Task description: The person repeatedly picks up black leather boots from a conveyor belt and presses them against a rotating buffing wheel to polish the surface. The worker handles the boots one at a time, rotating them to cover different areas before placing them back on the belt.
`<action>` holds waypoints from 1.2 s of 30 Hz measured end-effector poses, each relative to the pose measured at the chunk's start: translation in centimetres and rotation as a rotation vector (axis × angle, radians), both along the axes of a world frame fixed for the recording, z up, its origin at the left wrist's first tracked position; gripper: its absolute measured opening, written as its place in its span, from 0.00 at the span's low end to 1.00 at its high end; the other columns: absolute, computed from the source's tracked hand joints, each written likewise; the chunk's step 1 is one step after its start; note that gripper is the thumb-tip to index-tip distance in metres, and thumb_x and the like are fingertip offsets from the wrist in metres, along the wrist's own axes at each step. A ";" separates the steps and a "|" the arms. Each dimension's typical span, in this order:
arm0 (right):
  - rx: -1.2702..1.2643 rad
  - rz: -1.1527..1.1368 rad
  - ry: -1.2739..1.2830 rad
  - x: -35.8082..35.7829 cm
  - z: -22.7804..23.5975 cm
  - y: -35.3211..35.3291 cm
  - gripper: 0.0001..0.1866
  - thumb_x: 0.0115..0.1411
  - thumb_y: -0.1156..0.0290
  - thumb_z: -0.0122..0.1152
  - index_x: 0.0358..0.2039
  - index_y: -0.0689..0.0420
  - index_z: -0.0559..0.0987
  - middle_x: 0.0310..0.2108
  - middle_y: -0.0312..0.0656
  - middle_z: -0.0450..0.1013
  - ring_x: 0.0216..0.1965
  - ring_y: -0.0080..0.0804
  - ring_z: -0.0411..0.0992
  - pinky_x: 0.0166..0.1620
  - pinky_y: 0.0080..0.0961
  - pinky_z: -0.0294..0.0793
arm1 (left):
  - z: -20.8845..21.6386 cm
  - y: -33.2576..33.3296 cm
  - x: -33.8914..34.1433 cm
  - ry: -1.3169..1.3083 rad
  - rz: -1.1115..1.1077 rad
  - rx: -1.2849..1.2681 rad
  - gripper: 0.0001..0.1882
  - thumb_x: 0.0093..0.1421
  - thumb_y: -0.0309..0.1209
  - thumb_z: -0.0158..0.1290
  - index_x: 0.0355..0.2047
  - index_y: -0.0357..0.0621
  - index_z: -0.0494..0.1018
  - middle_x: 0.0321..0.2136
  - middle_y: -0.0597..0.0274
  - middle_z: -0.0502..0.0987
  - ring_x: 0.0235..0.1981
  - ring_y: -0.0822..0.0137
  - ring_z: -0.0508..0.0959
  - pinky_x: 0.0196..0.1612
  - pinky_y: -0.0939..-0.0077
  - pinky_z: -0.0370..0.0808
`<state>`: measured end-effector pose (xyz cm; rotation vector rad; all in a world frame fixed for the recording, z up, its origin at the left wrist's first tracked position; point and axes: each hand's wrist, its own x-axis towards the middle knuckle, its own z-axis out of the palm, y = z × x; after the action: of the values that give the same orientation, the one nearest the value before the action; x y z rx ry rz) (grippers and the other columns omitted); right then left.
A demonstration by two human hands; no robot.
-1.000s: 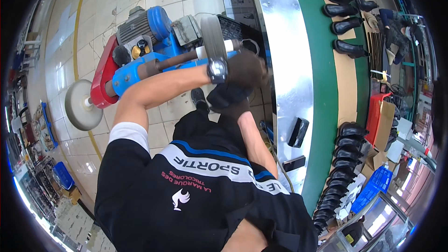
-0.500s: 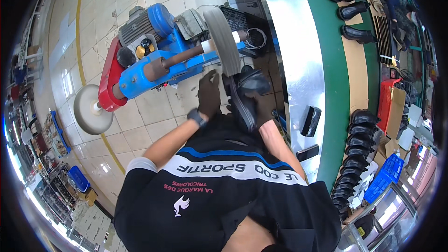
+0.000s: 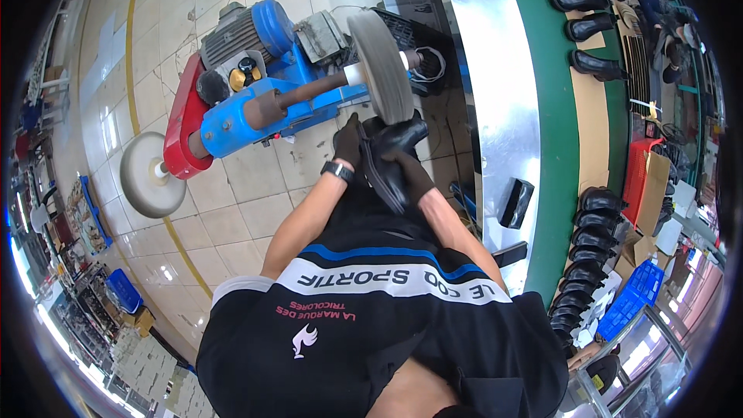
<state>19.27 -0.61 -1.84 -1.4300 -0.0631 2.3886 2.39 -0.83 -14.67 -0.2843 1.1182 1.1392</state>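
Note:
A black leather boot (image 3: 388, 180) is held in front of me, its sole edge turned to the left and its upper part against the lower rim of a grey buffing wheel (image 3: 381, 70). My right hand (image 3: 412, 174), in a dark glove, grips the boot from the right side. From the left, my gloved left hand (image 3: 349, 142) closes on the boot by its sole; some of its fingers are hidden behind the boot. The wheel sits on the shaft of a blue polishing machine (image 3: 224, 128) with a red belt guard (image 3: 183, 118).
A second pale wheel (image 3: 141, 176) is at the machine's left end. To my right runs a metal-edged table (image 3: 495, 77) with a black block (image 3: 516, 203) and a dark flat object (image 3: 511, 254). Beyond stand black boots (image 3: 592, 244) in rows. A person (image 3: 665, 31) is at far right.
My left hand has moved from beside the boot onto it. The boot has turned and its upper part now meets the wheel. The wheel's surface looks more blurred.

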 end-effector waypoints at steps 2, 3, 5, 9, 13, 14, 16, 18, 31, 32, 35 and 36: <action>0.038 0.064 0.008 1.4 1.2 -0.6 0.11 0.51 0.65 0.65 0.33 0.57 0.79 0.31 0.34 0.76 0.33 0.22 0.73 0.41 0.22 0.72 | 2.4 -1.5 0.2 -0.004 0.002 -0.001 0.21 0.68 0.44 0.43 0.35 0.37 0.76 0.31 0.58 0.80 0.34 0.64 0.80 0.41 0.70 0.77; 0.043 0.152 0.009 2.8 1.4 -0.7 0.22 0.50 0.64 0.66 0.44 0.60 0.77 0.38 0.39 0.76 0.38 0.26 0.74 0.45 0.24 0.72 | 4.9 -1.7 1.0 0.050 0.016 0.016 0.21 0.68 0.43 0.43 0.36 0.37 0.76 0.32 0.58 0.81 0.35 0.63 0.80 0.42 0.70 0.77; 0.241 0.288 -0.179 3.9 3.4 -1.0 0.33 0.50 0.60 0.68 0.53 0.62 0.69 0.44 0.44 0.74 0.42 0.31 0.73 0.48 0.26 0.72 | 10.4 -2.0 2.3 0.540 -0.147 0.099 0.20 0.67 0.40 0.43 0.42 0.33 0.75 0.39 0.53 0.79 0.41 0.62 0.79 0.46 0.70 0.74; 0.942 0.755 -0.678 4.2 8.1 -1.6 0.61 0.43 0.47 0.71 0.67 0.64 0.47 0.52 0.62 0.67 0.51 0.52 0.71 0.54 0.36 0.70 | 13.1 -0.8 2.8 1.004 -0.424 0.081 0.21 0.67 0.39 0.43 0.45 0.31 0.74 0.42 0.47 0.78 0.44 0.60 0.77 0.48 0.71 0.71; 0.899 0.950 -0.898 3.0 10.2 -1.4 0.66 0.39 0.48 0.73 0.69 0.64 0.43 0.52 0.71 0.66 0.53 0.61 0.70 0.55 0.41 0.70 | 12.8 0.5 3.6 1.248 -0.483 0.231 0.18 0.64 0.36 0.45 0.47 0.34 0.71 0.37 0.43 0.77 0.40 0.52 0.78 0.43 0.65 0.73; 0.833 0.951 -0.876 3.0 10.6 -1.1 0.65 0.39 0.49 0.73 0.69 0.64 0.44 0.53 0.71 0.66 0.53 0.61 0.70 0.55 0.41 0.70 | 9.3 -0.1 3.1 1.371 -0.490 0.355 0.18 0.63 0.34 0.46 0.49 0.35 0.70 0.35 0.43 0.77 0.38 0.49 0.78 0.41 0.62 0.74; 0.898 0.736 -0.843 4.0 9.2 -2.1 0.61 0.39 0.54 0.73 0.68 0.65 0.48 0.54 0.70 0.66 0.55 0.57 0.70 0.56 0.38 0.69 | 7.0 0.3 2.7 0.649 -0.296 0.145 0.18 0.65 0.34 0.43 0.50 0.36 0.69 0.38 0.48 0.77 0.40 0.53 0.78 0.46 0.63 0.75; 0.943 0.571 -0.813 5.1 8.3 -2.5 0.58 0.40 0.58 0.73 0.67 0.65 0.52 0.55 0.67 0.66 0.56 0.52 0.70 0.57 0.35 0.69 | 9.4 0.9 2.9 -0.156 -0.069 -0.002 0.22 0.69 0.40 0.38 0.52 0.36 0.69 0.47 0.54 0.75 0.46 0.61 0.77 0.52 0.66 0.75; 0.610 0.199 -0.175 7.3 8.0 -1.4 0.44 0.52 0.70 0.67 0.66 0.66 0.56 0.59 0.51 0.66 0.54 0.36 0.71 0.57 0.30 0.69 | 2.7 1.5 3.8 0.485 -0.678 0.725 0.25 0.66 0.44 0.43 0.57 0.42 0.66 0.52 0.52 0.73 0.53 0.59 0.73 0.57 0.67 0.69; 0.546 0.148 -0.124 7.5 7.5 -1.7 0.42 0.53 0.69 0.66 0.66 0.66 0.57 0.58 0.51 0.67 0.53 0.36 0.71 0.57 0.31 0.70 | 3.9 1.5 3.1 0.617 -0.780 0.688 0.29 0.65 0.49 0.43 0.59 0.41 0.64 0.54 0.51 0.72 0.56 0.58 0.71 0.58 0.66 0.67; 0.260 -0.053 0.059 9.0 5.9 -3.0 0.37 0.57 0.65 0.62 0.64 0.66 0.60 0.55 0.50 0.70 0.50 0.39 0.74 0.53 0.33 0.74 | 7.6 2.0 1.6 0.253 -0.684 0.718 0.40 0.63 0.60 0.37 0.61 0.36 0.60 0.58 0.45 0.67 0.60 0.54 0.65 0.65 0.62 0.57; 0.216 -0.115 0.158 8.9 5.9 -3.2 0.36 0.58 0.64 0.61 0.63 0.66 0.61 0.54 0.50 0.70 0.49 0.40 0.75 0.52 0.34 0.75 | 9.0 2.4 1.2 0.374 -0.738 0.759 0.43 0.63 0.63 0.36 0.61 0.34 0.59 0.59 0.43 0.66 0.62 0.52 0.64 0.66 0.61 0.55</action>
<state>28.15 -3.83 4.04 -1.1143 -0.1873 2.3127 3.64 1.54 -5.67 0.8969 0.8991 0.8675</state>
